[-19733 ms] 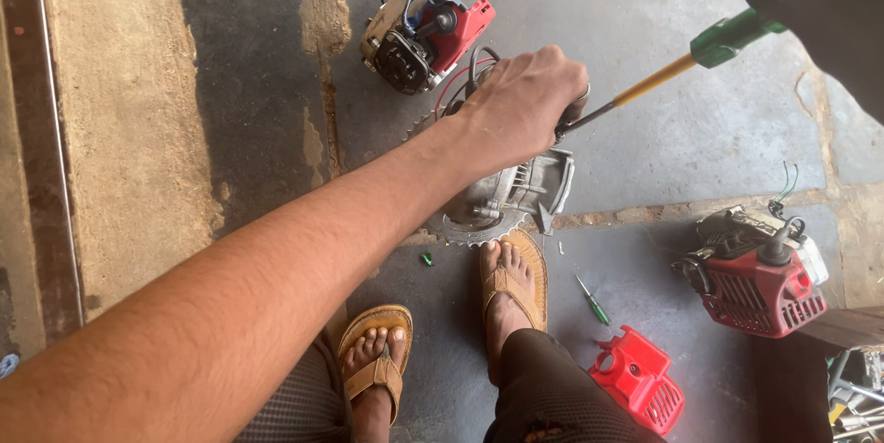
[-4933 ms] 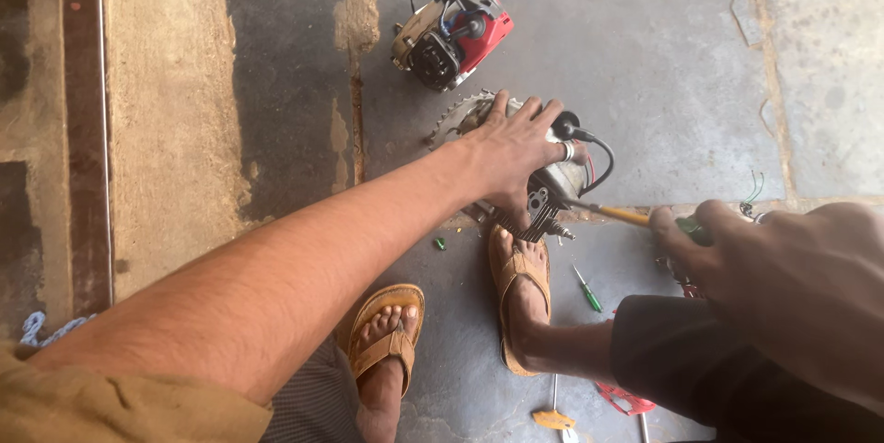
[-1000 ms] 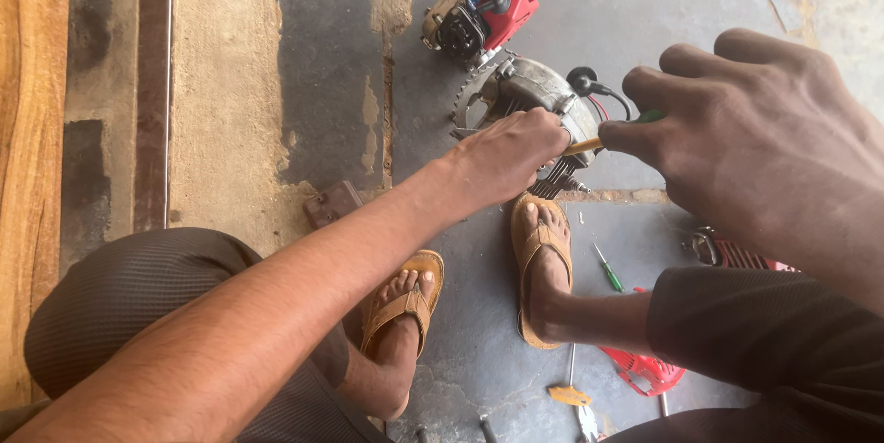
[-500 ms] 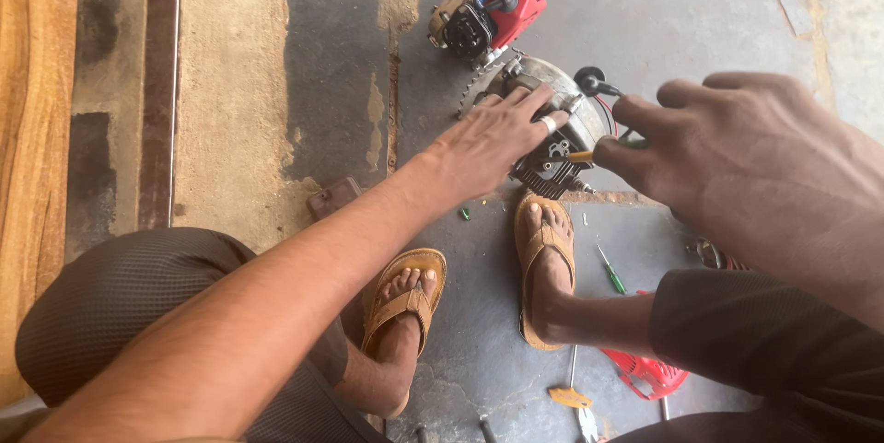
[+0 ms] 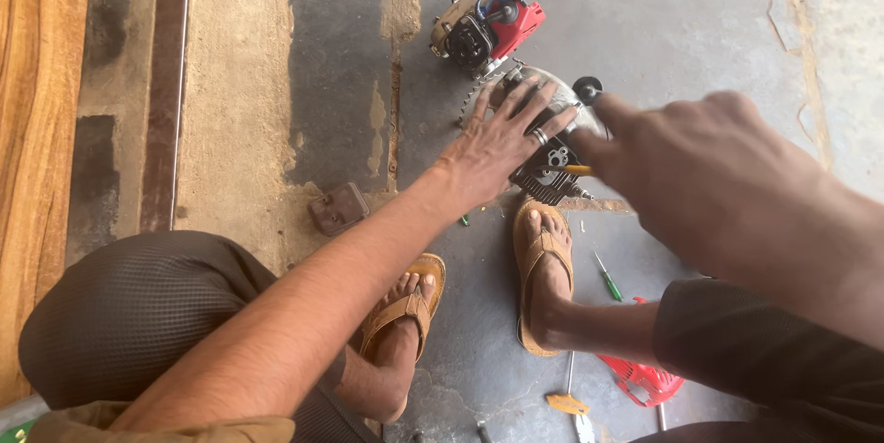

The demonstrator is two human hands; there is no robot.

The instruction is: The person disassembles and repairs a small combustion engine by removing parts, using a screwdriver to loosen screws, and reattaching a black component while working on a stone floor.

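Upper centre of the head view: the left hand lies flat and spread, fingers extended, pressing on the grey engine body on the concrete floor; it grips nothing. The right hand, large and blurred at centre right, reaches toward the same engine; a yellow tool shaft shows at its fingertips, but whether the hand is closed on it cannot be told. The engine's toothed rim faces upper left and its cooling fins lower right, so its long axis seems to run diagonally across the frame. A red engine lies just beyond it. A sandalled foot sits just below the fins, with a green screwdriver beside it. Risk, as judged: with only a flat palm steadying it, the engine could roll, letting the tool tip slip toward the left fingers or the foot.
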